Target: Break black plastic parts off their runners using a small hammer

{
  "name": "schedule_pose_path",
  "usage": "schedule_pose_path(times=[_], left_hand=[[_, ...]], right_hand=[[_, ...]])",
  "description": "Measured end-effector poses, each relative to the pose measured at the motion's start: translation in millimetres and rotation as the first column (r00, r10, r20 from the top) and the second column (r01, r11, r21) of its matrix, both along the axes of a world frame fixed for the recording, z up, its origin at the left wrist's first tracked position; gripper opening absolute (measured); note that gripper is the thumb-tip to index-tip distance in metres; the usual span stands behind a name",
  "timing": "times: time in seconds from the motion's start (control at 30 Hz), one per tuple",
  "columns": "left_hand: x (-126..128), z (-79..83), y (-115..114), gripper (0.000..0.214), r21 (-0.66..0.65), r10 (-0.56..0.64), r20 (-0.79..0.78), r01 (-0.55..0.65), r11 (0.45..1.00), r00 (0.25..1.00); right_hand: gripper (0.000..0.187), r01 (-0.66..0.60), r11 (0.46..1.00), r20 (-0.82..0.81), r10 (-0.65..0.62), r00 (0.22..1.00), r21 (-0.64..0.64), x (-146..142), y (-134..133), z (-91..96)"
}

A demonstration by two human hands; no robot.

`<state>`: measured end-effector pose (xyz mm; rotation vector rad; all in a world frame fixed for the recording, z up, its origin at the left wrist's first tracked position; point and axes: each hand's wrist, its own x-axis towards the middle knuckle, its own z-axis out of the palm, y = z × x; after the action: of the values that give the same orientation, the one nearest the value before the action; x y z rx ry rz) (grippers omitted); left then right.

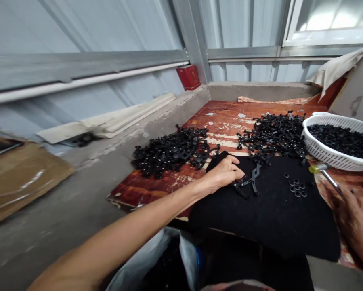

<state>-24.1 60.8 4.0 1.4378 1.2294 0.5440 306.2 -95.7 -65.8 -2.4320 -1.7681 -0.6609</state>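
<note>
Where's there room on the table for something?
The black cloth is bare along its near side, in front of the rings and left hand, left of the right hand. A scuffed strip of red table lies open between the left black pile and right black pile. It's crowded at both piles and the white basket.

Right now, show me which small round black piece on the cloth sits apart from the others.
The topmost round black piece, up and left of the other round pieces, which sit bunched together.
</note>
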Motion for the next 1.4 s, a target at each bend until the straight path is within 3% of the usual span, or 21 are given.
schedule_pose_path(times=[0.1, 0.23, 0.37, 0.43, 0.5, 0.57, 0.67, 0.73, 0.8, 0.9, 0.97, 1.17, 1.4], left_hand=[[-3.9, 2.4, -5.7, 0.02, 0.03, -0.103, -0.013, 0.104, 0.994, 0.995], [3.2, 25.9, -11.6, 0.009, 0.185, -0.25, -0.047, 0.254, 0.949, 0.967], [30.1, 37.1, -24.2, 0.01, 0.201, -0.509, -0.089, 0.515, 0.833, 0.856], [44.6, 29.3, -27.6, 0.012, 0.113, -0.626, -0.154, 0.643, 0.758, 0.765], [54.2, 18.8, -25.0, 0.015, 0.067, -0.695, -0.319, 0.747, 0.661, 0.644], [57.8, 12.8, -17.2, 0.014, 0.143, -0.618, -0.551, 0.793, 0.592, 0.561], [57.2, 15.8, -5.7, 0.015, 0.277, -0.284, -0.823, 0.783, 0.556, 0.493], [59.1, 20.4, -4.3, 0.018, 0.355, -0.056, -0.89, 0.765, 0.538, 0.453], [66.3, 21.8, -7.4, 0.021, 0.444, 0.069, -0.879, 0.759, 0.476, 0.471], [85.3, 15.2, -11.7, 0.022, 0.53, 0.008, -0.823, 0.764, 0.368, 0.568], [98.2, 7.7, -10.9, 0.021, 0.547, -0.075, -0.797, 0.768, 0.332, 0.6], [111.0, -7.4, -2.2, 0.021, 0.531, -0.093, -0.81, 0.791, 0.303, 0.58], [105.9, -9.1, -7.6, 0.02, 0.538, -0.079, -0.809, 0.788, 0.3, 0.582]], right_hand=[[0.047, 0.007, 0.998, 0.062, -0.004, 0.998, -0.057, -13.0, -0.5, 12.6], [0.047, 0.02, 0.997, 0.046, -0.017, 0.999, -0.072, -10.1, -0.7, 11.3], [0.047, 0.002, 0.999, 0.031, -0.001, 1.0, -0.047, -8.6, -0.3, 9.7], [0.045, -0.007, 1.0, 0.031, 0.008, 1.0, -0.029, -10.3, 0.1, 9.9], [0.042, -0.013, 1.0, 0.031, 0.013, 0.999, -0.023, -11.7, 0.3, 9.7], [0.041, -0.015, 1.0, 0.034, 0.016, 0.999, -0.027, -12.3, 0.4, 9.2], [0.042, -0.005, 0.999, 0.031, 0.006, 0.999, -0.031, -13.6, 0.5, 9.8], [0.044, -0.002, 0.999, 0.029, 0.003, 1.0, -0.035, -15.2, 0.8, 11.5], [0.044, -0.004, 0.999, 0.023, 0.004, 1.0, -0.036, -16.9, 1.1, 13.5], [0.041, -0.006, 1.0, 0.013, 0.007, 1.0, -0.03, -18.1, 1.3, 15.0], [0.04, -0.01, 1.0, 0.014, 0.011, 1.0, -0.027, -18.0, 1.2, 14.7], [0.042, -0.011, 1.0, 0.027, 0.012, 1.0, -0.018, -17.0, 0.3, 13.3], [0.042, -0.01, 0.999, 0.017, 0.011, 1.0, -0.035, -17.2, 0.0, 15.4]])
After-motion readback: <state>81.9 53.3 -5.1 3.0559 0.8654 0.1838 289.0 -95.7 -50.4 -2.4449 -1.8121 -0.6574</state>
